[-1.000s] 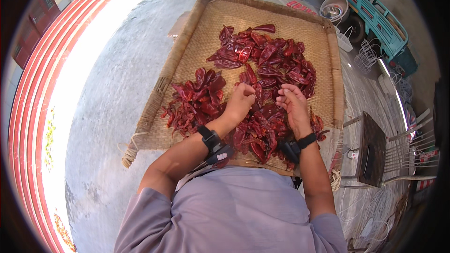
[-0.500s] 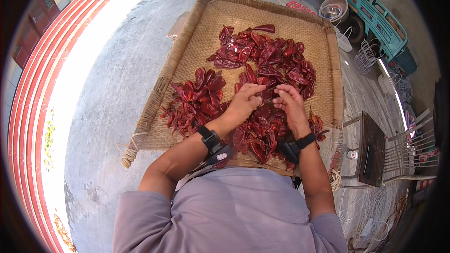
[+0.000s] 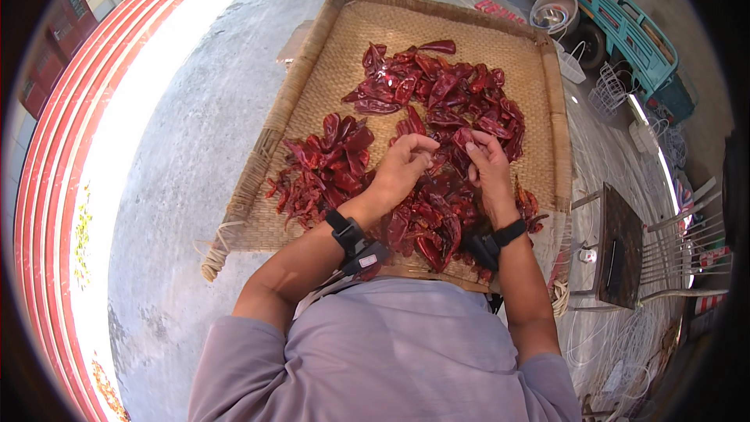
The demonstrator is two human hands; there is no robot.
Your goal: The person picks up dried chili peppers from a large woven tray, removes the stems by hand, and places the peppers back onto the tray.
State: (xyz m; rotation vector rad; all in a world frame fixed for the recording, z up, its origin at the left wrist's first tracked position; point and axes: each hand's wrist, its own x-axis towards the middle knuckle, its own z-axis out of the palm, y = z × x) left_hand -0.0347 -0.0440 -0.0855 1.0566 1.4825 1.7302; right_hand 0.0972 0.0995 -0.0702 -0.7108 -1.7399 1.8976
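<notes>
Dried red chili peppers lie in piles on a woven bamboo tray (image 3: 312, 62) in front of me. My right hand (image 3: 491, 172) pinches a dark red chili pepper (image 3: 462, 139) between thumb and fingers, above the middle of the piles. Beside it, my left hand (image 3: 402, 166) is closed, fingers curled toward the thumb; whatever it may grip is too small to make out. Under my left wrist is the left pile (image 3: 332, 148) of peppers. A far pile (image 3: 445, 82) spreads beyond both hands, and a near pile (image 3: 426, 223) lies between my forearms.
The tray has a raised, bound rim. To the right stand a dark wooden stool (image 3: 619, 246) and a metal-barred chair (image 3: 687, 246). A teal cargo tricycle (image 3: 625, 23), a bucket (image 3: 555, 9) and wire baskets (image 3: 608, 94) are at the far right. Red-edged steps (image 3: 86, 78) run along the left.
My right hand has turned and moved slightly up, and a chili pepper now shows in its fingers. My left hand has shifted a little, staying beside it.
</notes>
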